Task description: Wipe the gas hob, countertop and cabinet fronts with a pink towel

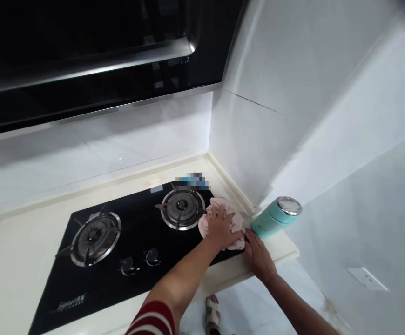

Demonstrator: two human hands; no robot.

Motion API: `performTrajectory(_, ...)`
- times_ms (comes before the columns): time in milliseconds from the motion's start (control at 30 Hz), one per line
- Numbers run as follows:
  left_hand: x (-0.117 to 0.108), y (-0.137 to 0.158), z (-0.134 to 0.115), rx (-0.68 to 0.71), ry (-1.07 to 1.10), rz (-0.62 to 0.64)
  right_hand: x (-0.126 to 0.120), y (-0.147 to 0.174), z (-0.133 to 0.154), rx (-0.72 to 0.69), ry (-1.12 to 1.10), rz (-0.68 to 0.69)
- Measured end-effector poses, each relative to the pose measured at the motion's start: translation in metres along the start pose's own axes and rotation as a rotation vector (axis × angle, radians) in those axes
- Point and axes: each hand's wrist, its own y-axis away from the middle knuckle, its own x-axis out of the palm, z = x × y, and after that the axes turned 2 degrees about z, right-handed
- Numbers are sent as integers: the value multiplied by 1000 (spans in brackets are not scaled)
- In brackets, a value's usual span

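Note:
My left hand (219, 229) presses down on a crumpled pale pink cloth (236, 223), its fingers spread and bent over the fabric. The cloth lies on the right end of a black glass gas cooktop (139, 232), beside the right burner (182, 208), and overlaps the pale counter. My right hand (258, 253) rests on the counter near the cooktop's front right corner, with fingers stretched out and nothing seen in them. Just behind it, a turquoise bottle with a silvery lid (275, 217) stands on the counter, close to the fingertips.
A second burner (96, 238) and two knobs (139, 260) are on the cooktop. A blurred blue item (193, 180) lies at its back edge. A black range hood (101, 60) hangs above. White walls (258, 107) meet in the corner; a wall socket (367, 279) is at right.

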Motion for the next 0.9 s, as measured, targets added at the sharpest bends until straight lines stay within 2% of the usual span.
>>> performTrajectory(67,-2,-6,-1,-6,-10,-2,-2,0,-2,5,2,12)
performTrajectory(167,0,7,0,16,-66,-1,-5,1,-4,1,-9,57)
performTrajectory(300,1,55,10,5,-61,-16,-6,4,-9,-45,3,90)
performTrajectory(433,-5,116,32,-113,-7,-27,-7,4,-13,-113,27,72)
performTrajectory(600,-3,198,62,-363,35,-206,-10,0,-13,-170,47,61)
performTrajectory(733,7,261,86,-452,20,-377,-11,-1,-13,-176,58,67)
performTrajectory(833,5,292,100,-512,10,-518,-11,0,-14,-172,74,70)
performTrajectory(900,-6,301,104,-557,93,-607,-11,-1,-14,-180,82,67)
